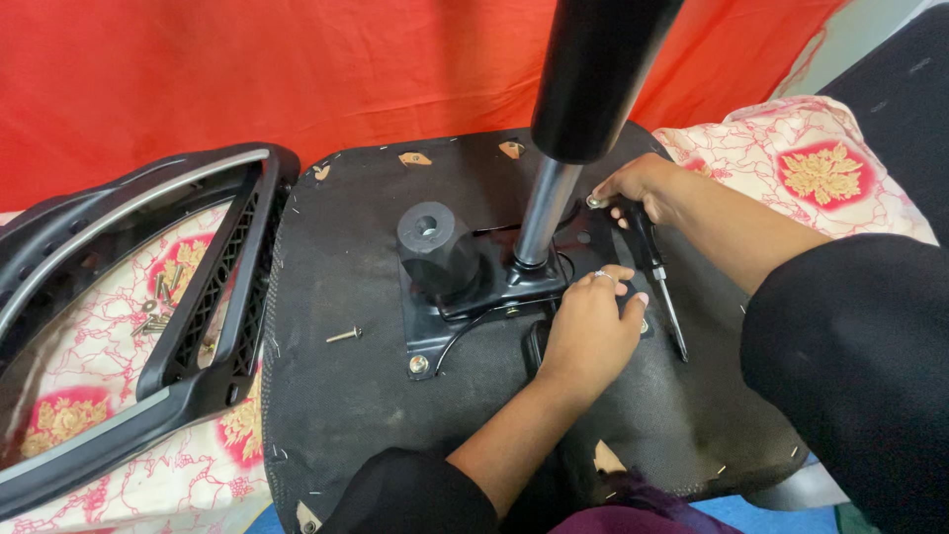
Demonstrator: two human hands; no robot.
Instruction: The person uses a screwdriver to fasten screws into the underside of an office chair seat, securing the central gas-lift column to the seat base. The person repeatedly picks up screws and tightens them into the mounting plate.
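Head view: upturned chair seat (356,396) lay on patterned cloth, metal mounting plate (465,297) with gas column (542,213) at centre. Fastening of plate looked in hand; next move seemed to call for tool tip seated square on bolt. Left hand (593,331) lay palm-down on plate's edge, fingers curled, gripping nothing visible. Right hand (638,188) closed round screwdriver (657,272), wrist bent inward. Loose screw (344,335) lay apart, left of plate.

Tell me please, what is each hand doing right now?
Left hand: palm down on the metal mounting plate, holding nothing visible.
Right hand: closed around a screwdriver.
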